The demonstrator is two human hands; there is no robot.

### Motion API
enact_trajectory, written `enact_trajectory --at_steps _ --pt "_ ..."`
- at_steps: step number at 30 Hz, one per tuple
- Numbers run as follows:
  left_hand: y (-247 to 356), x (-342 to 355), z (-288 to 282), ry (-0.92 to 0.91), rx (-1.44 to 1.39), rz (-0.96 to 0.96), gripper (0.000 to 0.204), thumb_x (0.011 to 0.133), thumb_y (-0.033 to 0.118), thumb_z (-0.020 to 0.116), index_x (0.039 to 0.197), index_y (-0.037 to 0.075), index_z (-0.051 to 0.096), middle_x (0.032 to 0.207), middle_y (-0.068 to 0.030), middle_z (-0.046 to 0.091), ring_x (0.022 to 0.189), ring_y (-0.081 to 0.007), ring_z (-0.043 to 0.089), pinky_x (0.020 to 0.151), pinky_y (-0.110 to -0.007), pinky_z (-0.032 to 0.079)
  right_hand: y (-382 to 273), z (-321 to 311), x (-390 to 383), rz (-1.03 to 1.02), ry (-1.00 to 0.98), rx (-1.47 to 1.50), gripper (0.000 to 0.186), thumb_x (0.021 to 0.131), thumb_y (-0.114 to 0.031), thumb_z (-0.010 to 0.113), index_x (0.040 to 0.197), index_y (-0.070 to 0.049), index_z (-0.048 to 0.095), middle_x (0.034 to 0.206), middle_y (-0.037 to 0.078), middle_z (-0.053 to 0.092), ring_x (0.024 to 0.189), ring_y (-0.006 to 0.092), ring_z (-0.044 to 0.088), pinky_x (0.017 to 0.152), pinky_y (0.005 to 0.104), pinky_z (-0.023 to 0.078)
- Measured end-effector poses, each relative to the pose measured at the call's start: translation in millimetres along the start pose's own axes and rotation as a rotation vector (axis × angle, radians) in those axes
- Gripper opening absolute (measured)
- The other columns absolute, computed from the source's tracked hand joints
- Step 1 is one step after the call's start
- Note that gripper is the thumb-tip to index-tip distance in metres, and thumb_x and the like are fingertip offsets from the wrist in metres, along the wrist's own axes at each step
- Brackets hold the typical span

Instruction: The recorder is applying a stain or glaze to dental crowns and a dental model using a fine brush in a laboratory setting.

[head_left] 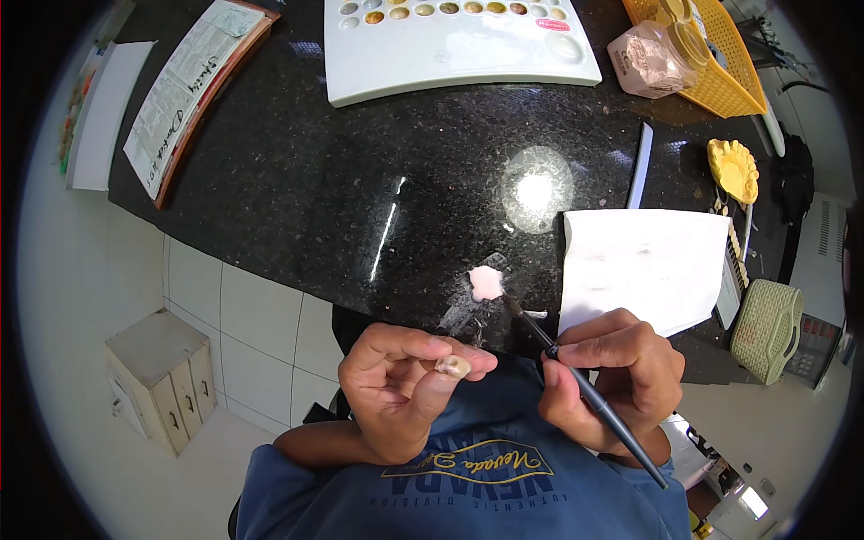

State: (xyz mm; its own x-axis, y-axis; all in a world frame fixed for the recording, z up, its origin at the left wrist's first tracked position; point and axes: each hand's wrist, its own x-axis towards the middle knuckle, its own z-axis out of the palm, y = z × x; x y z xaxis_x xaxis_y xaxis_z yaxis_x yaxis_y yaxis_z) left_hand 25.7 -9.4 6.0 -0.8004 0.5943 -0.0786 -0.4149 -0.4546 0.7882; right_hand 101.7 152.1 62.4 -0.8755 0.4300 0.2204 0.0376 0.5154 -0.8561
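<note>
Black speckled desk (297, 171); near its edge I see left hand (396, 378) pinching small pale piece (453, 367), right hand (621, 369) clamped on brush (589, 391). Piece looks light, stiff, chippable; I'd grip sides.

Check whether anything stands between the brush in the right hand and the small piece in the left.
Only extended fingers of the left hand lie between the tooth-like piece and the tip of the brush; depth is unclear, so they may not block it. Nothing else visible intervenes.
</note>
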Motion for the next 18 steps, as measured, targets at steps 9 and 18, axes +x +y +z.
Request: enact_trajectory --at_steps 9,18 --pt "2 0 8 0.133 0.189 0.015 0.018 0.087 0.006 0.056 0.100 0.000 0.045 0.078 -0.0155 0.064 0.067 -0.0211 0.065 0.061 -0.031 0.055 -3 -12 8 -0.149 0.078 0.051 0.024 0.064 0.002 0.079 0.083 0.001 0.064 0.068 0.010 0.064 0.056 0.0167 0.062 0.047 0.0230 0.047" --pt "2 0 5 0.022 0.041 -0.025 0.012 0.086 -0.006 0.054 0.097 -0.003 0.051 0.085 -0.0190 0.065 0.083 -0.0271 0.068 0.075 -0.036 0.058 -37 -34 31 -0.051 0.310 0.201 0.012 0.078 -0.002 0.062 0.087 0.004 0.057 0.074 0.014 0.060 0.065 0.0160 0.060 0.060 0.0238 0.048"
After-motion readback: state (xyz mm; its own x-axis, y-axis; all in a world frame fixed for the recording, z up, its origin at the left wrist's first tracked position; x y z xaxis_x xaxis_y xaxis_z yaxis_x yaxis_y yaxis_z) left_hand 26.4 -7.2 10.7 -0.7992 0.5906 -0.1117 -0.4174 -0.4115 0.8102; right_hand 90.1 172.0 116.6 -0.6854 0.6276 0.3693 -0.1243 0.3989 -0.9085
